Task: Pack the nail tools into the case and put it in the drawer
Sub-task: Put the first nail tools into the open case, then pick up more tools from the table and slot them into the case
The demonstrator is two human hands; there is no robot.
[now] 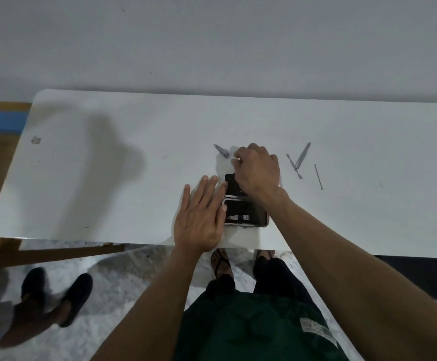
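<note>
On the table (108,178), flat-spread left hand (199,212) steadies open case (246,212); right hand's (257,169) grip unclear

No text can be read. A pale printed label (317,332) sits on the green shorts (259,329), but its print is too blurred to make out.

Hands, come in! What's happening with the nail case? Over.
Left hand flat, steadying open case. Right hand over far half, grip unclear. Clipper, three tools still loose. Nothing blocking.
</note>
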